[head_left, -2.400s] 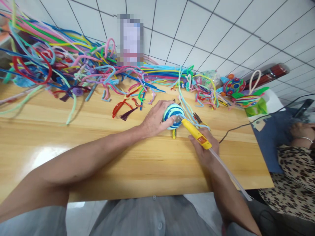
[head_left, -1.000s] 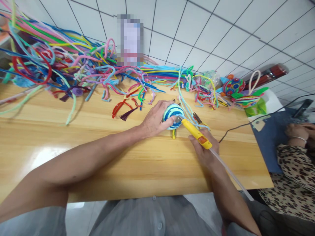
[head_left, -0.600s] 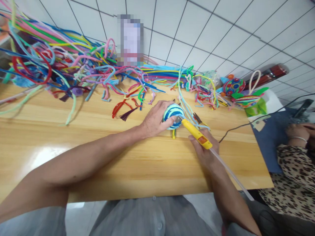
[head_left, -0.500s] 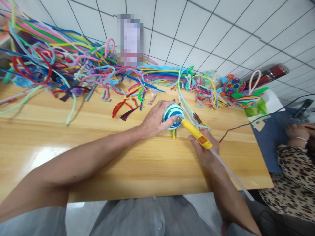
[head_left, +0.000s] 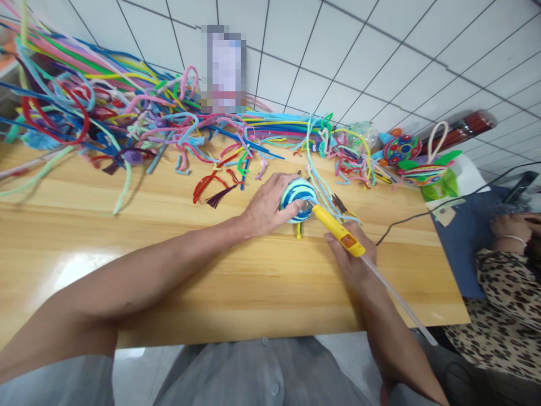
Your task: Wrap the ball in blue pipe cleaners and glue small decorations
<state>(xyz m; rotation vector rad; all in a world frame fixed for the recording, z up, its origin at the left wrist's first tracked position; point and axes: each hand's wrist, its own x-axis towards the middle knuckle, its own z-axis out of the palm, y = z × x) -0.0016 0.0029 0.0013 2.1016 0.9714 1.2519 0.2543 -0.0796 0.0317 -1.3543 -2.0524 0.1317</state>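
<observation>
My left hand (head_left: pixel 270 206) is closed around the left side of a round ball wound with blue and pale green pipe cleaners (head_left: pixel 298 189), its thumb lying across the front. In my right hand (head_left: pixel 355 251) is a yellow hot glue gun (head_left: pixel 338 230), with a clear glue stick (head_left: pixel 399 299) trailing from its back end. The gun's nozzle points at the ball beside my left thumb and seems to touch it, or nearly so. Pale blue and green pipe cleaner strands (head_left: pixel 320 183) run up from the ball. Under the ball a pair of pliers' yellow handle (head_left: pixel 298 230) partly shows.
Heaps of coloured pipe cleaners (head_left: pixel 139 107) line the wall. Dark-tipped pliers (head_left: pixel 339 203) lie behind my right hand. Finished colourful pieces (head_left: pixel 401 148) stand at the back right. A black cord (head_left: pixel 409 216) crosses the table's right side. A person in a leopard-print sleeve (head_left: pixel 505 276) sits at right.
</observation>
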